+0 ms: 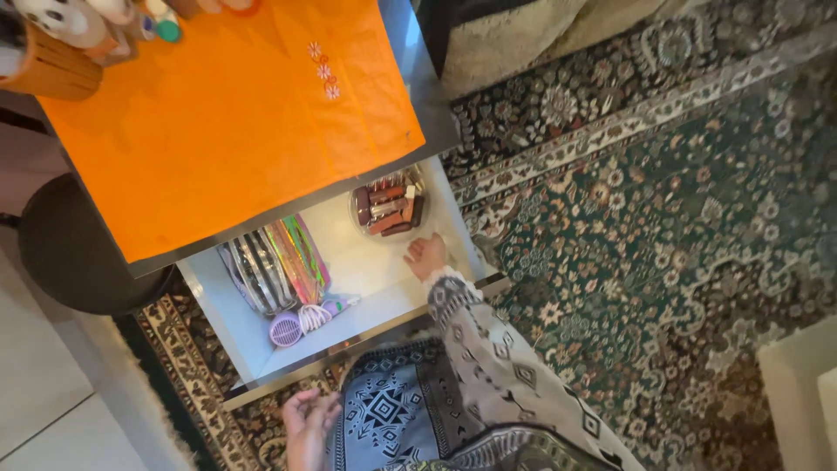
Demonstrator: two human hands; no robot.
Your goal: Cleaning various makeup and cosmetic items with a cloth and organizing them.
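While the right hand (426, 255) rests loosely curled and empty on the floor of an open white drawer (375, 262), a clear round container of small brown items (389, 209) sits just beyond its fingers. The left hand (307, 425) hangs open and empty below the drawer's front edge. Further left lie striped pouches (272, 266) and a lilac comb (286, 331), under the orange-covered counter (218, 113).

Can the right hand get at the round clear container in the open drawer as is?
Probably yes. The right hand is already inside the open drawer, just beside the round clear container, with only bare drawer floor between them; the orange cloth overhangs only its rear edge.
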